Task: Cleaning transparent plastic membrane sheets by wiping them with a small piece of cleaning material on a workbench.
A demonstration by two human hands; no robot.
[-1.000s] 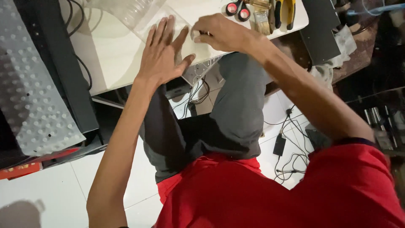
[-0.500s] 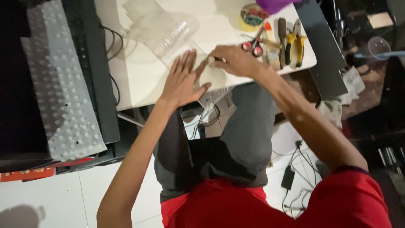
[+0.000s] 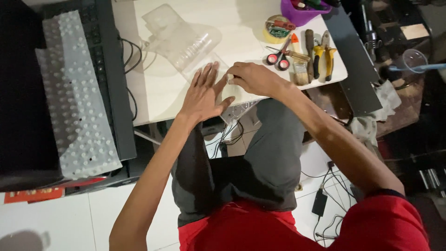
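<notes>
1. Our left hand (image 3: 202, 95) lies flat and spread, palm down, on a clear plastic sheet (image 3: 232, 109) at the near edge of the white desk (image 3: 158, 88). Its grip is wide open and clasps nothing; the flat press looks meant to keep the sheet from sliding.
2. Our right hand (image 3: 253, 78) sits just beside the left, its fingers curled in a narrow pinch at the sheet's upper part. Something small and pale shows at the fingertips, but we cannot tell what it is.
3. The sheet is transparent and glossy. Its near corner hangs over the desk edge above our knees, and faint raised bumps seem to show there.
4. More clear moulded plastic (image 3: 183, 39) lies farther back on the desk, well apart from the hands.
5. To the right, within easy reach, lie red-handled scissors (image 3: 278, 56), a brush (image 3: 301, 69), yellow-handled pliers (image 3: 324, 53) and a roll of tape (image 3: 277, 27). A purple tub (image 3: 302, 11) stands behind them.
6. On the left, a white dimpled panel (image 3: 74, 93) rests on a dark machine (image 3: 109, 79).
</notes>
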